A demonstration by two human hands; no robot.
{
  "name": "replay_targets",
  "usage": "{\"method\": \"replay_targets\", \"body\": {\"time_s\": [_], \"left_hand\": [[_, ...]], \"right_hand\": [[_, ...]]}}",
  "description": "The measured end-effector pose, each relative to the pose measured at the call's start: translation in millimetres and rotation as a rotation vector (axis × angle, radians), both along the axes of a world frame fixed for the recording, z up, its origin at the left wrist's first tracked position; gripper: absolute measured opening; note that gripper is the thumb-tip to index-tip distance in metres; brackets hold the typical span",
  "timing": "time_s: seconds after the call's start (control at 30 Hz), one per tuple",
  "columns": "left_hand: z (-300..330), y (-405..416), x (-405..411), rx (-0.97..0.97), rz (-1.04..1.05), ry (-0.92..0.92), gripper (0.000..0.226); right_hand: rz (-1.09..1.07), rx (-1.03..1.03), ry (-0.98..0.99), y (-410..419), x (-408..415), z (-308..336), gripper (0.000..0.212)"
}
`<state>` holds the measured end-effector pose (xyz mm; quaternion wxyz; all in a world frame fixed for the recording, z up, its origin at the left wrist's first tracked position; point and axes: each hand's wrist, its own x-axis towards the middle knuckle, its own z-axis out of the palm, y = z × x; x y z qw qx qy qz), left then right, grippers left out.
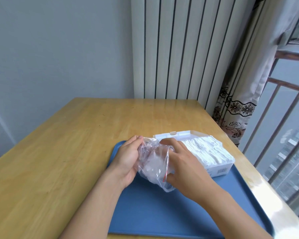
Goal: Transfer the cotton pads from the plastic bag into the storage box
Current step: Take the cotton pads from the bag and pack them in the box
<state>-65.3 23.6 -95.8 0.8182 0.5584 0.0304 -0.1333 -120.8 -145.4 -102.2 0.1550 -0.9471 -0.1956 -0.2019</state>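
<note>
- You are holding the plastic bag (152, 163) between both hands just above the blue tray (162, 213), which is sitting on the wooden desk (59, 144).
- Your left hand (128, 161) is cupping the bag's left side, with its fingers (136, 139) curling onto the crumpled film near the top.
- Your right hand (183, 163) is pressing against the bag's right side by the red zip strip; its fingertips are hidden by the plastic, so I cannot tell whether they are reaching inside or only pinching the film.
- The storage box (214, 168) is standing open on the tray just to the right of your hands, its lid (178, 134) tipped back behind it.
- The cotton pads (207, 150) are filling the box in a packed row up to its rim.
- The bag is looking limp and see-through, and I am making out no pads in it, so the transfer seems almost or fully done.
- What is probably left: checking the bag for strays, setting it aside, and closing the lid.
</note>
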Motion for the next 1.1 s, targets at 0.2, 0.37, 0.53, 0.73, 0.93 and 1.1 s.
{"method": "replay_targets", "body": {"time_s": [0.2,0.37,0.53,0.73,0.93,1.1], "left_hand": [[2.2,-3.0,-0.5,0.041,0.11,-0.067,0.014],[-1.0,14.3,14.5,0.174,0.523,-0.123,0.032],[-10.9,33.3,28.0,0.498,0.64,-0.209,0.028],[1.2,21.6,9.3,0.737,0.847,-0.525,0.037],[9.4,-16.0,-31.0,0.855,0.289,-1.323,0.02],[-6.7,-29.4,-35.3,0.857,0.035,-1.282,0.017]], "right_hand": [[0.089,0.171,-0.007,-1.1,-3.5,5.6,0.021],[0.163,0.558,-0.133,-5.4,-13.5,24.1,0.042],[0.078,0.863,0.015,-25.8,-9.1,34.7,0.037],[-0.019,1.089,0.246,-53.6,-7.7,46.8,0.028],[-0.09,1.126,0.546,-55.9,-11.0,49.2,0.031],[-0.276,0.855,0.587,-43.8,-7.8,43.6,0.059]]}}
